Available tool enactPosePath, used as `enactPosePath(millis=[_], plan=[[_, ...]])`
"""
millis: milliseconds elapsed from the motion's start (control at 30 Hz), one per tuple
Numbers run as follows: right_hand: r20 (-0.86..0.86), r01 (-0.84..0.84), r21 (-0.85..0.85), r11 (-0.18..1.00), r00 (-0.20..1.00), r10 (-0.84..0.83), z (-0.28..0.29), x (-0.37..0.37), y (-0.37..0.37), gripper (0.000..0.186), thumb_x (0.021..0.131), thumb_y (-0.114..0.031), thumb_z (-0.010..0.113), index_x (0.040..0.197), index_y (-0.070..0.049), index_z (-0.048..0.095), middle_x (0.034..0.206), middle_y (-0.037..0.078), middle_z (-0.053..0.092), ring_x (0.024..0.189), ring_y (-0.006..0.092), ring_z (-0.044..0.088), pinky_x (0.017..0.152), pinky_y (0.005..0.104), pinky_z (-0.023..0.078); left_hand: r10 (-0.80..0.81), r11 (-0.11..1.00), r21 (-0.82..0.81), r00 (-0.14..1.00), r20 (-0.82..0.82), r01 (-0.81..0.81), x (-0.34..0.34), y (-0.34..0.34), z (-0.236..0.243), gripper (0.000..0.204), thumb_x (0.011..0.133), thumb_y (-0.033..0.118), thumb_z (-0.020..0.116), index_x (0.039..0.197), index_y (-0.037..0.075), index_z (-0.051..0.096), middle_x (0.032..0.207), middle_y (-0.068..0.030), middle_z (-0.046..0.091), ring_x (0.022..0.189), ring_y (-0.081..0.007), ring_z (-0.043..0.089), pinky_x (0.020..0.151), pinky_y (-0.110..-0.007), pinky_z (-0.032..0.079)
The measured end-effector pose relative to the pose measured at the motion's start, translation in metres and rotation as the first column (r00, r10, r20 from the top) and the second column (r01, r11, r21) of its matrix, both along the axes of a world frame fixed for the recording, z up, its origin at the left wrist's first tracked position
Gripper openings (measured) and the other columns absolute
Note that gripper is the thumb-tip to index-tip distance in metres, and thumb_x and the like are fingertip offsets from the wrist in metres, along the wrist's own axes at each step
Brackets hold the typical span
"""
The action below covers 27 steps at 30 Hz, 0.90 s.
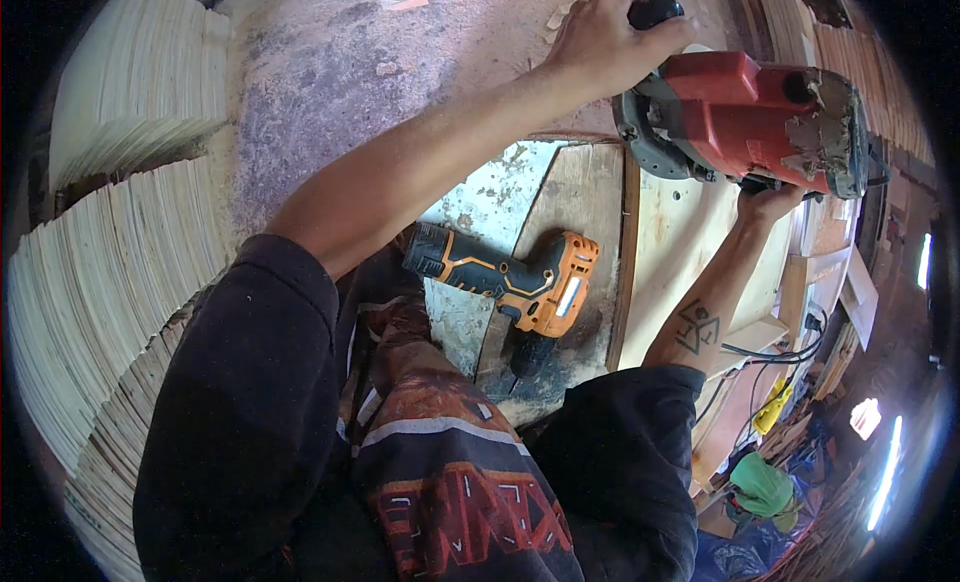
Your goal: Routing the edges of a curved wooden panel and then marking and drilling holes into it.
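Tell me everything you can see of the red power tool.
The red power tool has a bulky, plastic-looking housing, scuffed and patched with grey at its right end. A dark, round-edged part with small holes sits at its left end. It lies roughly sideways across the upper right of the view. The left hand grips its black knob; the right hand meets its near side, fingers hidden. Whether it's running can't be told.

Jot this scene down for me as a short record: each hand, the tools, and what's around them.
Left hand: closed around a black knob
Main tool: red power tool, scuffed, between the hands
Right hand: at the tool's lower side, fingers mostly hidden
Other tool: orange-and-black drill, lying on worn boards, untouched
Picture's left: stacks of thin pale sheets
Lower right: green item, dark cables
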State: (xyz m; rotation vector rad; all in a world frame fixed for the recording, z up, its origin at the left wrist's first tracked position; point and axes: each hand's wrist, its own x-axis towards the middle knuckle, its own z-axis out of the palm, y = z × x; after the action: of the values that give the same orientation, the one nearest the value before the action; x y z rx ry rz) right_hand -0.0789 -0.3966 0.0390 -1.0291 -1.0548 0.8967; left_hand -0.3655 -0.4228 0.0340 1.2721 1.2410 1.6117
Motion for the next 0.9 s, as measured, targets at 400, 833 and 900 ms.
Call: enactPosePath(millis=[400, 833, 900], plan=[[-0.029, -0.079, -0.002, 0.997, 0.996, 0.079, 0.003, 0.0, 0.009, 0.05, 0.089, -0.04, 0.041, 0.127, -0.008, 0.042, 0.125, 0.012, 0.048, 0.116, 0.03, 0.047, 0.096, 0.0469, 0.041, 0.027, 0.999, -0.04, 0.999, -0.018, -0.027, 0.012, -0.032, -0.01, 0.055, 0.071, 0.051, 0.064, 0.086, -0.003, 0.063, 0.078, -0.0182, 0.065, 0.075, -0.0289, 0.065, 0.071, -0.038, 0.051], [-0.037, -0.293, -0.072, 0.953, 0.956, 0.291, -0.012, 0.02, 0.023, 0.064, 0.086, -0.057, 0.041, 0.134, -0.015, 0.038, 0.138, 0.011, 0.039, 0.125, 0.0337, 0.038, 0.103, 0.054, 0.031, -0.005, 0.997, -0.072, 1.0, 0.0, 0.005, 0.017, -0.059, -0.009, 0.057, 0.071, 0.05, 0.066, 0.083, -0.006, 0.059, 0.073, -0.0198, 0.062, 0.072, -0.0299, 0.064, 0.068, -0.039, 0.05], [-0.097, -0.225, -0.142, 0.964, 0.972, 0.212, -0.011, 0.021, 0.022, 0.056, 0.088, -0.047, 0.042, 0.129, -0.01, 0.042, 0.13, 0.012, 0.045, 0.117, 0.032, 0.045, 0.099, 0.0496, 0.038, 0.019, 0.998, -0.06, 1.0, 0.014, -0.018, 0.018, -0.06, -0.011, 0.056, 0.071, 0.049, 0.066, 0.082, -0.005, 0.059, 0.071, -0.0195, 0.062, 0.071, -0.0302, 0.064, 0.067, -0.039, 0.05]])
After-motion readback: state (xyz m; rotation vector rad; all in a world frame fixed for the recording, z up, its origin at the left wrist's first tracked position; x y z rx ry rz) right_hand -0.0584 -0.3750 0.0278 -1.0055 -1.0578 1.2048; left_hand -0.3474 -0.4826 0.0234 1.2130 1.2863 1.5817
